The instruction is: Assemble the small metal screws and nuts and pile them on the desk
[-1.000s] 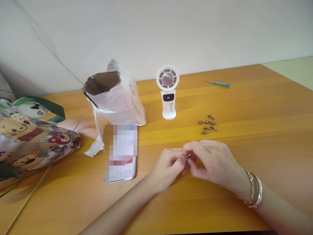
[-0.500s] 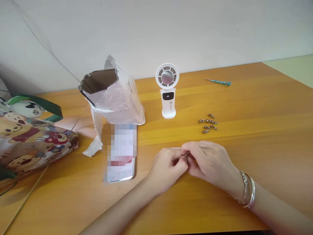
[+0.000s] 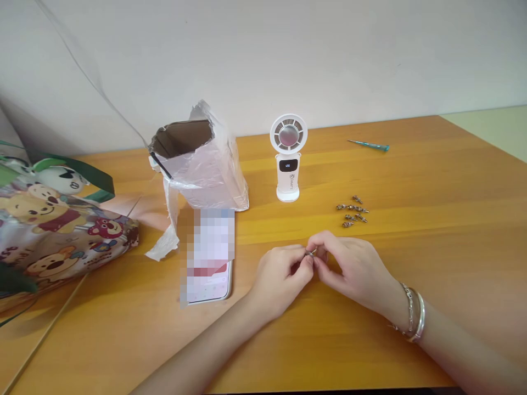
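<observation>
The left hand [image 3: 282,282] and right hand [image 3: 349,269] both pinch a small metal fitting [image 3: 309,253] between their fingertips, working it over the bench [image 3: 391,329], with loose fittings [image 3: 352,211] lying farther off.

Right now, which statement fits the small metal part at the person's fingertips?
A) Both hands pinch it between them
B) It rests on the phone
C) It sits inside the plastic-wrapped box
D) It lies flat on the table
A. The left hand and right hand meet at their fingertips on the small metal part, holding it up off the table.
</observation>
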